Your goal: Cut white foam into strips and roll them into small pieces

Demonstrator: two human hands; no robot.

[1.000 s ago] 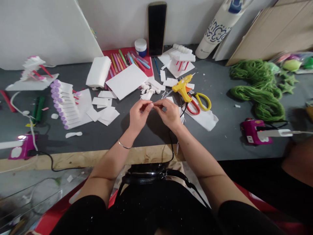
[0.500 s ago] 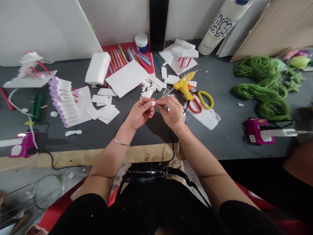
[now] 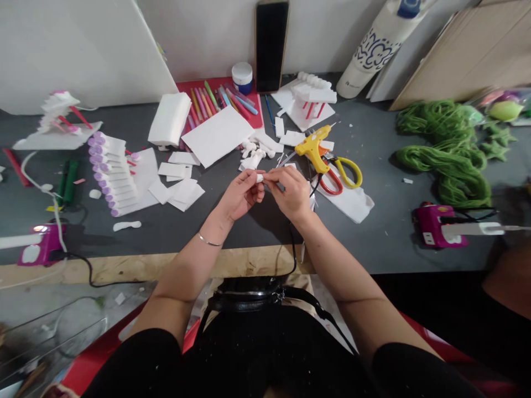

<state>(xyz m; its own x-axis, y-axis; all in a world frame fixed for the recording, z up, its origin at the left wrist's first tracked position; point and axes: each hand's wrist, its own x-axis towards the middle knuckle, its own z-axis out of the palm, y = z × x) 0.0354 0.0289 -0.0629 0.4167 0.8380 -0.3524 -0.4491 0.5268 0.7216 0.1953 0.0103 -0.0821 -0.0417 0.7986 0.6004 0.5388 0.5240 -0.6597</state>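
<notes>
My left hand [image 3: 240, 194] and my right hand [image 3: 291, 193] meet fingertip to fingertip above the dark grey table [image 3: 232, 221]. Together they pinch a small white foam piece [image 3: 259, 177]. Both hands have their fingers curled and closed on it. Just beyond my fingers lie several small white foam bits [image 3: 253, 155]. A yellow glue gun [image 3: 313, 150] lies to the right of my right hand, over scissors [image 3: 340, 174] with yellow and red handles.
White foam sheets [image 3: 218, 135], a tray of coloured pens [image 3: 215, 99], a foam model with red legs [image 3: 311, 99] and a black phone [image 3: 271, 44] stand at the back. Green yarn [image 3: 448, 149] and a pink tool [image 3: 433, 224] lie right; another pink tool [image 3: 37, 246] left. Another person's arm [image 3: 510, 276] shows at the far right.
My left hand has turned palm up a little and the white piece now shows between the fingertips. Both hands stay at the same spot.
</notes>
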